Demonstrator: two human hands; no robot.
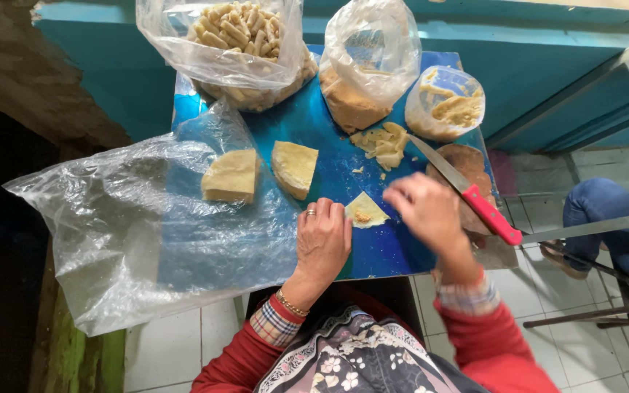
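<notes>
A thin pale dough wrapper (366, 211) with a dab of brown filling lies on the blue table (329, 138). My left hand (322, 240), wearing a ring, rests flat beside the wrapper's left edge, fingers together, holding nothing. My right hand (427, 211) hovers blurred over the wrapper's right side, fingers curled; whether it pinches anything is unclear. Two pale dough wedges (233, 175) (294, 168) sit left of the wrapper. A red-handled knife (467, 193) lies just beyond my right hand.
A bag of rolled sticks (238, 36), a bag of brown filling (365, 65) and a small tub (445, 105) stand at the back. A large empty plastic bag (132, 225) drapes over the left. Dough scraps (384, 142) lie mid-table. Another person's legs (613, 218) are at right.
</notes>
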